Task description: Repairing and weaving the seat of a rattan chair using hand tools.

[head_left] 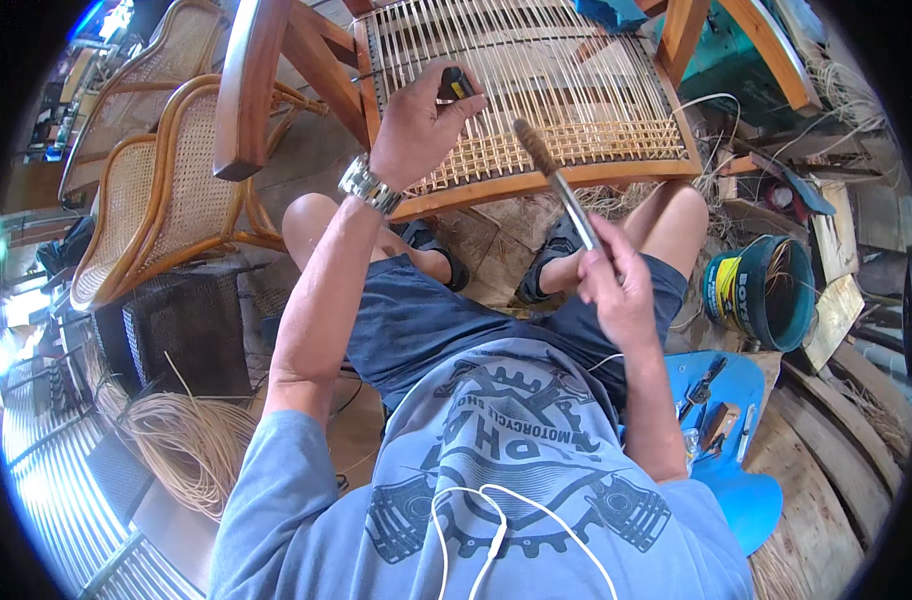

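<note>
A wooden chair frame stands in front of me, its seat strung with pale cane strands and woven crosswise along the near edge. Over its left part, my left hand is closed around a black tool handle with a yellow mark. A thin dark shaft seems to come out on the hand's other side. My right hand grips a rod-like tool with a silver shaft and a brown end, slanting up toward the woven strip. That brown end looks blurred and apart from the left hand.
Rattan-framed chairs with cane panels stand at the left, above a coil of cane. On the right are a dark green bucket and a blue plastic seat bearing small tools. Wood pieces and loose strands lie around.
</note>
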